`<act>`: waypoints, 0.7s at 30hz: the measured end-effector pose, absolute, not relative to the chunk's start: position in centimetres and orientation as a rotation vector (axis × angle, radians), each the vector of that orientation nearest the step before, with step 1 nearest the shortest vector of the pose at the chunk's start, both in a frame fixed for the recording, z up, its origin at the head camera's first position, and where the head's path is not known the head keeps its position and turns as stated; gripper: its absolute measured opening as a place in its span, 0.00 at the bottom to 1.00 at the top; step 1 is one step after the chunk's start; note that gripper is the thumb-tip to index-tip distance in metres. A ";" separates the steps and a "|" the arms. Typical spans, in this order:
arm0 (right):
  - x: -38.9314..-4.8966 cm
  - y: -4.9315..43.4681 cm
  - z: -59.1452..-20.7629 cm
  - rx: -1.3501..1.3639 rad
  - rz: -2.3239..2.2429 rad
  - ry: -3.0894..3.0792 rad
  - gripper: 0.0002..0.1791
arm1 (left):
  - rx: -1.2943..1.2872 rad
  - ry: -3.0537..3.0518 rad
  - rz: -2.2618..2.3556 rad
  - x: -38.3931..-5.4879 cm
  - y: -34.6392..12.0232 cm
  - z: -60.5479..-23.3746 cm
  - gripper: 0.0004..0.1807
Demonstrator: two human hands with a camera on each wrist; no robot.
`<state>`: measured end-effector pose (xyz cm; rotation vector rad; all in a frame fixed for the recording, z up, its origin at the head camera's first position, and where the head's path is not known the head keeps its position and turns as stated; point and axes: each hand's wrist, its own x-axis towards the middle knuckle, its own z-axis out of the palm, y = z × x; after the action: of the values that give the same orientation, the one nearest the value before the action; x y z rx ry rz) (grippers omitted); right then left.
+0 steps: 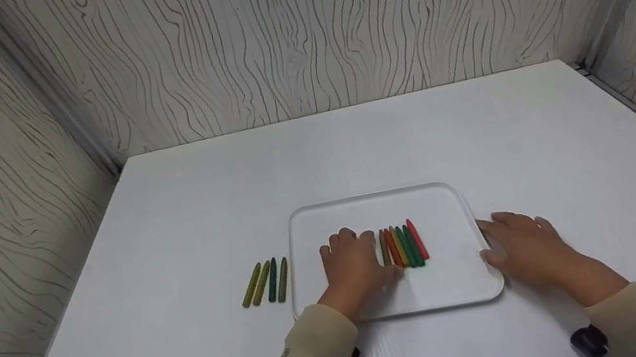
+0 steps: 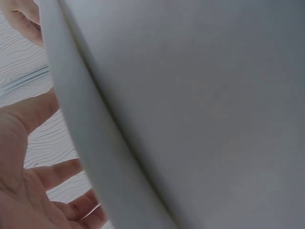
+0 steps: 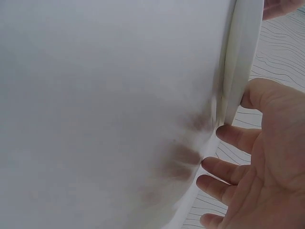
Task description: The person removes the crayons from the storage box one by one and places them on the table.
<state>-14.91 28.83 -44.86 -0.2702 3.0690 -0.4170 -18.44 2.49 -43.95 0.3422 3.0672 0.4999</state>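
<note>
A white shallow tray lies on the table, with a row of several crayons in its middle: olive, orange, green and red. My left hand is over the tray, just left of this row. Its thumb lies near the row's lower ends, and its index fingertip is beside the olive crayon. In the left wrist view the tray's rim hides the fingertips of the left hand. My right hand touches the tray's right edge with thumb and fingertips. The right wrist view shows its fingers spread and fairly straight beside the rim.
Left of the tray, several more crayons lie side by side, yellowish, dark green and olive. The white table reaches back to wood-grain patterned panels, with similar panels on both sides.
</note>
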 end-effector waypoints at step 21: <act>-14.9 29.0 -45.0 -0.285 -0.417 3.079 0.30 | 0.324 2.985 0.598 -18.9 2.2 -43.9 0.27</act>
<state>-14.95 28.96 -45.00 -0.2853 3.0791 -0.4166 -18.94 2.25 -43.95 0.3239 2.9847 0.5984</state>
